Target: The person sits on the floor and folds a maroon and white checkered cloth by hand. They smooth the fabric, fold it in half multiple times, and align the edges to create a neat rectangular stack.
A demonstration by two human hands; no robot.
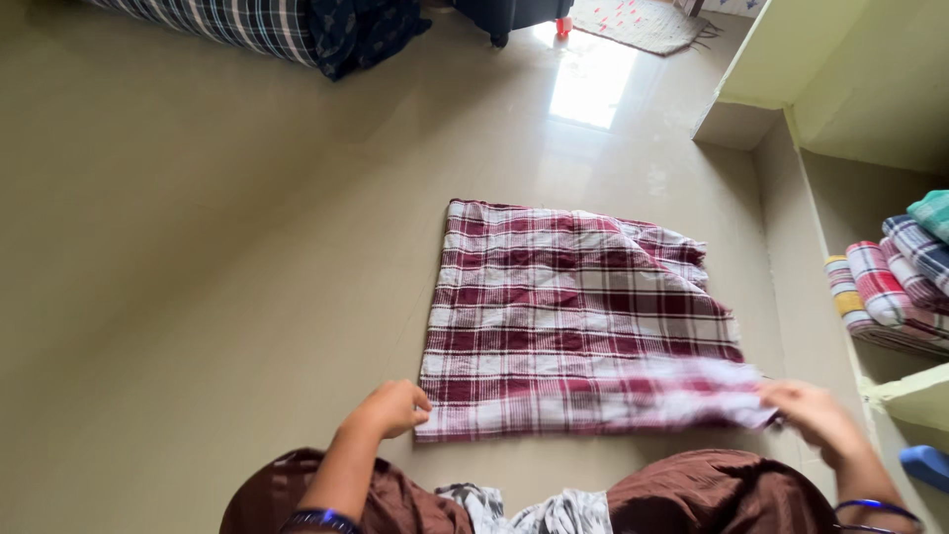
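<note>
A maroon-and-white checked cloth (578,311) lies spread on the beige floor in front of me, folded to a rough square. My left hand (390,407) rests closed at the cloth's near left corner, pinching its edge. At the near right corner my right hand (816,415) grips the cloth, and that edge is lifted and blurred. My knees in brown fabric show at the bottom of the view, with blue bangles on both wrists.
A low shelf at the right holds a stack of folded checked cloths (895,292). A blue object (927,465) sits below it. Dark checked bedding (287,25) lies at the far left, a small mat (638,22) at the far end. Grey-white cloth (539,512) lies between my knees.
</note>
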